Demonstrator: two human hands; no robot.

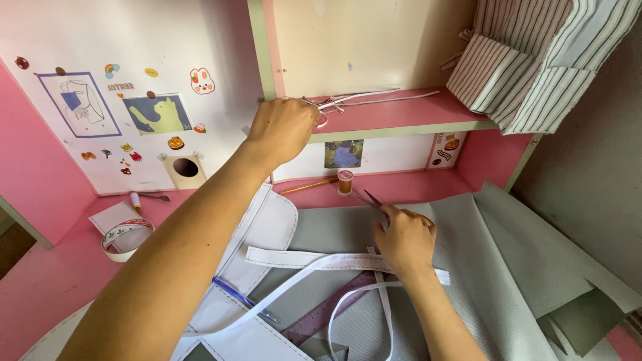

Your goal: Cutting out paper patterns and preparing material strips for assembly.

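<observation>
Right grip [404, 239] clenched on scissors [372, 199] over grey fabric [481, 267], left grip [286, 127] grasping white strips [361, 97] on pink shelf [401, 113]

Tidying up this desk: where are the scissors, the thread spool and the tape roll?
scissors [372, 199], head view, on the blades.
thread spool [345, 182], head view, its side.
tape roll [127, 238], head view, its rim.

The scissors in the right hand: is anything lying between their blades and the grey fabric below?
Nothing visible does. The right hand holds the scissors with the blades open above the grey fabric; the thread spool stands just beyond their tips.
</observation>
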